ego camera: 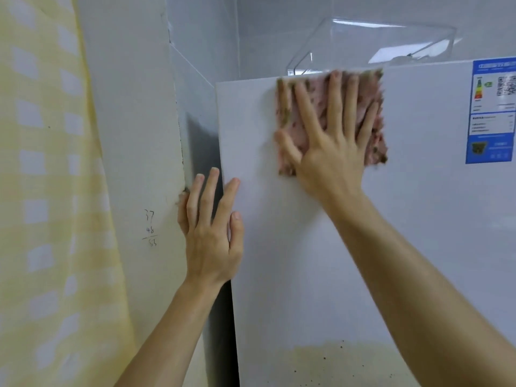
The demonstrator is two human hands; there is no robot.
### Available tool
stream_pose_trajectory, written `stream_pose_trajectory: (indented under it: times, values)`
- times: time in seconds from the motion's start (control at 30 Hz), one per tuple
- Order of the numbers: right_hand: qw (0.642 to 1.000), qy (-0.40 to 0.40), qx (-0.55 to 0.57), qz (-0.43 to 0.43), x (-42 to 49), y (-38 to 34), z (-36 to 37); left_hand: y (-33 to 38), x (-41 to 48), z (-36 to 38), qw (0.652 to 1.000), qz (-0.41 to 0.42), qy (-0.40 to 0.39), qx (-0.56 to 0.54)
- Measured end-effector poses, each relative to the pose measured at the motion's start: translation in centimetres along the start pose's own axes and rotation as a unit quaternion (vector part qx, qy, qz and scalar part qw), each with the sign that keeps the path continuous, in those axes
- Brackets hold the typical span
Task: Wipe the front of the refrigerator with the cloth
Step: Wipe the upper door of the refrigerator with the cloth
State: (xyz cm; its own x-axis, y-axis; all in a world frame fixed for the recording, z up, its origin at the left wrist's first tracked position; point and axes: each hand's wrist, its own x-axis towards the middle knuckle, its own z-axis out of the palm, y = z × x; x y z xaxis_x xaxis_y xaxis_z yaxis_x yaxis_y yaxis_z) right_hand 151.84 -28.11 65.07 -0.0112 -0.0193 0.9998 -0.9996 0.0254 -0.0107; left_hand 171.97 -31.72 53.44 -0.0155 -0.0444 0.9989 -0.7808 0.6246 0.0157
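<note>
Low on the fridge (307,261) door, nearest you, a yellowish, dark-speckled patch (335,358) shows. If you keep working only up high, it will likely be missed.

Your left hand (209,233) is open, with straight fingers resting along the door's left edge beside the dark gap at the wall. It holds nothing. Lean too hard there and the fingers could slip into that gap.

Higher up, your right hand (326,146) is spread flat and pins the pink cloth (318,101) against the front, just under the top edge. The fingers are not curled round it, so only pressure keeps it up. Ease off mid-stroke and it may slide out and drop.

A wide sweep right would reach the blue label (491,113), where a damp cloth could lift its edge.

Farthest, a clear box (371,43) sits on the fridge top, just behind the cloth's upper edge. Glare hides most of the inside. Something pale may lie at its right end, but I cannot tell what. An upward stroke that overshoots the edge could nudge it.
</note>
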Motion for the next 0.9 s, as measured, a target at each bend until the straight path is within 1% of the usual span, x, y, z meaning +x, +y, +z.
stream_pose_trajectory:
  times: [0.1,0.23,0.43,0.53,0.63,0.7,0.8,0.9]
  values:
    - [0.999,-0.004,-0.027,0.026,0.6,0.2,0.1,0.5,0.0,0.2,1.000,-0.003,-0.011,-0.004]
    - [0.999,0.016,-0.027,0.032,-5.0,0.2,-0.2,1.7,-0.8,0.9,1.000,-0.015,-0.016,-0.006]
    - [0.997,-0.074,-0.037,0.006,-20.7,2.3,-1.5,3.8,-2.3,1.9,0.998,-0.048,-0.011,-0.050]
    - [0.993,-0.116,-0.024,-0.004,-27.4,3.7,-2.4,4.1,-3.1,2.0,0.997,-0.044,-0.014,-0.058]
    - [0.988,-0.148,-0.030,-0.015,-32.0,4.9,-3.2,3.9,-3.7,1.9,0.997,-0.035,-0.021,-0.063]
    - [0.986,-0.164,-0.025,-0.011,-32.9,5.3,-3.5,3.9,-3.9,1.9,0.998,-0.037,-0.022,-0.052]
    - [0.984,-0.177,-0.012,-0.021,-31.6,6.1,-3.7,4.4,-4.2,2.2,0.999,-0.036,-0.016,-0.027]
    - [0.989,-0.144,-0.006,-0.028,-27.1,7.6,-3.8,5.5,-5.1,2.7,1.000,-0.009,-0.019,-0.015]
